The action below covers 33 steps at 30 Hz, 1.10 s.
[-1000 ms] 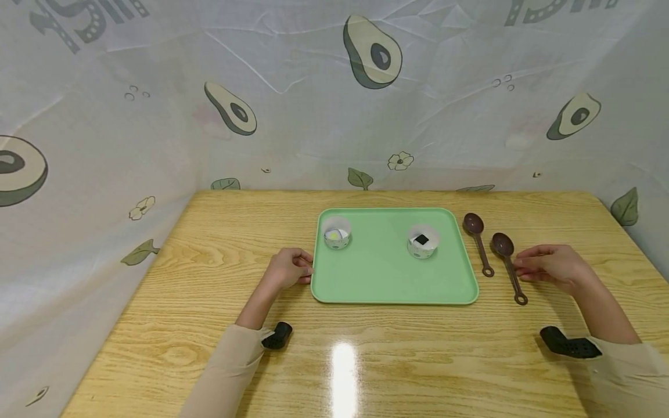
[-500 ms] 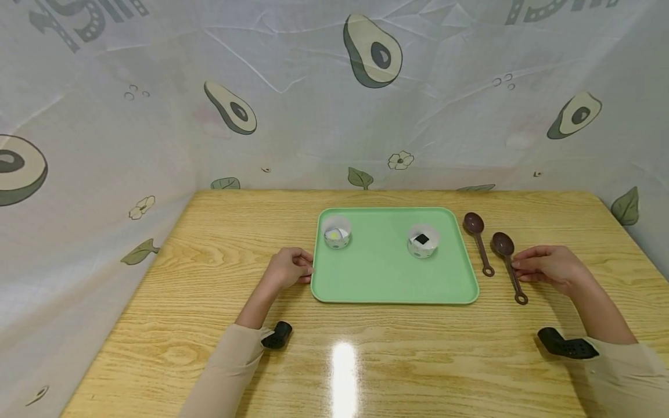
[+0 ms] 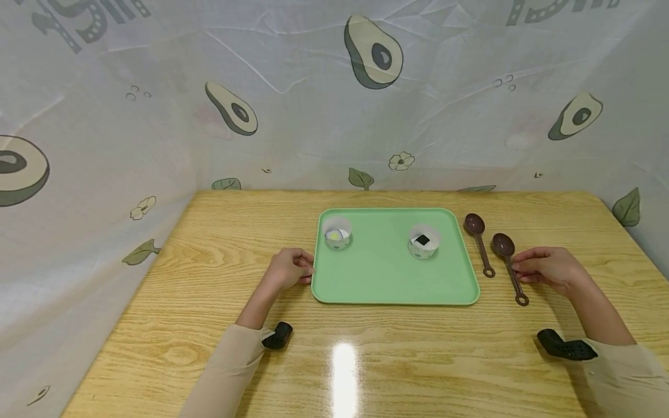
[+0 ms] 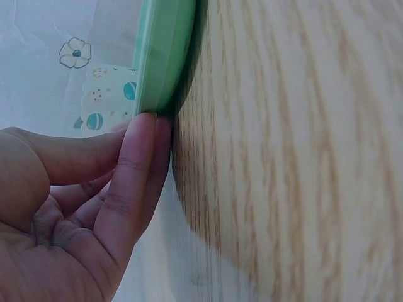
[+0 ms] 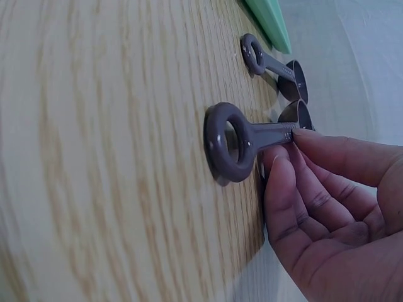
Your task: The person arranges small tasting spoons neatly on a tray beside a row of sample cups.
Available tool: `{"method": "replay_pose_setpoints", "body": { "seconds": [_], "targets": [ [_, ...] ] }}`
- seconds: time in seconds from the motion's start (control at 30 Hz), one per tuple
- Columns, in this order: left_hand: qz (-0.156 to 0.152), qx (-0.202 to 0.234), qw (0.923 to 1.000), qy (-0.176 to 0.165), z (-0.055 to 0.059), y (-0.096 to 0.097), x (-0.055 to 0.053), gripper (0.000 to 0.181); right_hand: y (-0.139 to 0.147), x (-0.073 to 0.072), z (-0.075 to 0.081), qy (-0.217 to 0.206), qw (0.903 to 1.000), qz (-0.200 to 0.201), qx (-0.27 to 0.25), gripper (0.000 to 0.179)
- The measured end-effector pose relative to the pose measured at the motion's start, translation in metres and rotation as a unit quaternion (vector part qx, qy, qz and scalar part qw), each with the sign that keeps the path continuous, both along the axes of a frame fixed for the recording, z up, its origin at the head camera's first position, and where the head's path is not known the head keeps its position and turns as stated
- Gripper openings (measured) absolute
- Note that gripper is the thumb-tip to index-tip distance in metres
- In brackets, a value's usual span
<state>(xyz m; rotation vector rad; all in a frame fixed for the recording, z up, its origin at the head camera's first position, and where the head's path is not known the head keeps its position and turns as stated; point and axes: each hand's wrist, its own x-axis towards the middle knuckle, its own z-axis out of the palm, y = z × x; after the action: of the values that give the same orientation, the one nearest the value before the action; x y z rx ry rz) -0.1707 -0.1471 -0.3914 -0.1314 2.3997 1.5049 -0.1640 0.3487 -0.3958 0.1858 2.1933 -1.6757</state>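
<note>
In the head view, my left hand (image 3: 287, 269) is at the left rim of a light green tray (image 3: 376, 278). The left wrist view shows its thumb and bent fingers pinching the tray's edge (image 4: 165, 56). My right hand (image 3: 549, 268) pinches the handle of a dark brown measuring spoon (image 3: 503, 245), which lies with its bowl away from me. In the right wrist view, the thumb sits on top of that spoon's handle (image 5: 272, 135) and fingers are at its underside. A second, similar brown measuring spoon (image 3: 474, 224) lies untouched between the first and the tray.
Two small patterned white cups stand on the tray. The left cup (image 3: 337, 242) holds something pale with a yellow spot; the right cup (image 3: 424, 251) has a black square inside. A wooden table (image 3: 418, 360) bears everything, and an avocado-print curtain (image 3: 292, 128) hangs behind.
The right hand's fingers have closed in slightly leftward onto the nearer spoon's handle. The left hand, tray, cups and the other spoon stay where they were.
</note>
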Motion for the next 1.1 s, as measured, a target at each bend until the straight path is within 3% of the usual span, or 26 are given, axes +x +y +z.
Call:
{"method": "replay_pose_setpoints", "body": {
  "seconds": [0.73, 0.93, 1.1],
  "targets": [
    [0.006, -0.008, 0.9999, -0.004, -0.0005, 0.0012, -0.0006, 0.018, -0.0007, 0.0007, 0.0014, 0.011, 0.9998, -0.007, -0.016, 0.017],
    [0.006, -0.006, 0.9999, -0.005, 0.0001, 0.0014, 0.0000, 0.018, -0.0008, -0.0001, 0.0048, 0.018, 0.9998, 0.001, 0.001, 0.016],
    [0.006, -0.006, 1.0000, -0.005, -0.0001, 0.0013, 0.0002, 0.017, -0.0012, 0.0006, 0.0084, 0.013, 0.9997, -0.005, -0.019, 0.019]
  ]
}}
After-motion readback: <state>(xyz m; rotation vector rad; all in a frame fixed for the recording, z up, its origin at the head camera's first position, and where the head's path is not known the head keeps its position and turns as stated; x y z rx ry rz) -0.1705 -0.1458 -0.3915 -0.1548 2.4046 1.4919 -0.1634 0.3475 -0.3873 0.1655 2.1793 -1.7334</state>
